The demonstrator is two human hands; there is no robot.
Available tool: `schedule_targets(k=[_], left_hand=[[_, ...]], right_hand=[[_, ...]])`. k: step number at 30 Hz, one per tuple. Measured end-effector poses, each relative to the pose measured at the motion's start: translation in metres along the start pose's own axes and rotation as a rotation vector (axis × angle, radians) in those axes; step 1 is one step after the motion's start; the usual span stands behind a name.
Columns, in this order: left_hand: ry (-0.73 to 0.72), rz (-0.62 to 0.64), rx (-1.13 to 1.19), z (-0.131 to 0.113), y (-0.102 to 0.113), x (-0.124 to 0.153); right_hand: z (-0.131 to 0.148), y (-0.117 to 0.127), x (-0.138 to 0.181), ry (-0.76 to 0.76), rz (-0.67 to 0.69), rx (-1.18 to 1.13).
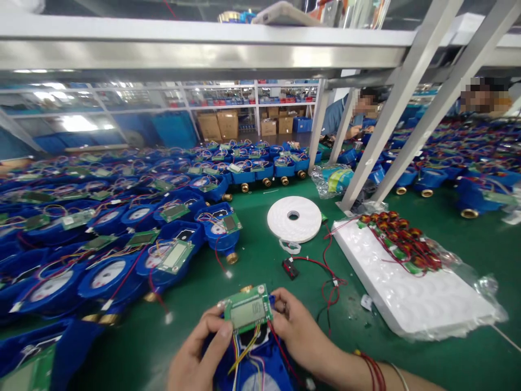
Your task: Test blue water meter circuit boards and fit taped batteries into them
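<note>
Low in the middle, a green circuit board with an LCD screen is tilted up over an open blue water meter. The screen shows dark digits. My left hand grips the board's left edge, thumb on its front. At the right edge, my right hand is closed with thumb and finger on the board, beside red wires; the fingertips are partly hidden. Yellow, white and purple wires run from the board down into the meter.
Many blue meters with boards fill the left. A white tape roll, a small black-and-red part with wires, and a white foam tray bearing wired parts lie ahead. Metal posts slope at right; two people sit beyond.
</note>
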State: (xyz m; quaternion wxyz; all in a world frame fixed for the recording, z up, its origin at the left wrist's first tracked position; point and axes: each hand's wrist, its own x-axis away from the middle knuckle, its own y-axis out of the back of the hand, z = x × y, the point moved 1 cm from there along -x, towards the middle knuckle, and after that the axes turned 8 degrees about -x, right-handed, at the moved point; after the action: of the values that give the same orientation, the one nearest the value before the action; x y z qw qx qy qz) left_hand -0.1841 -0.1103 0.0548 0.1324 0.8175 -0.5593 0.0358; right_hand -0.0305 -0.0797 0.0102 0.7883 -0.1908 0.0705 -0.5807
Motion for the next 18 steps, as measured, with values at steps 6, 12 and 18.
schedule_targets(k=[6, 12, 18], left_hand=[[-0.02, 0.034, -0.054, 0.016, -0.008, -0.02], [-0.099, 0.067, -0.123, 0.038, -0.009, -0.03], [-0.152, 0.142, -0.158, 0.05, -0.011, -0.033]], right_hand=[[-0.007, 0.011, -0.011, -0.08, -0.047, 0.173], [-0.007, 0.02, -0.01, -0.033, 0.035, 0.15], [-0.006, 0.03, -0.002, -0.019, 0.073, 0.123]])
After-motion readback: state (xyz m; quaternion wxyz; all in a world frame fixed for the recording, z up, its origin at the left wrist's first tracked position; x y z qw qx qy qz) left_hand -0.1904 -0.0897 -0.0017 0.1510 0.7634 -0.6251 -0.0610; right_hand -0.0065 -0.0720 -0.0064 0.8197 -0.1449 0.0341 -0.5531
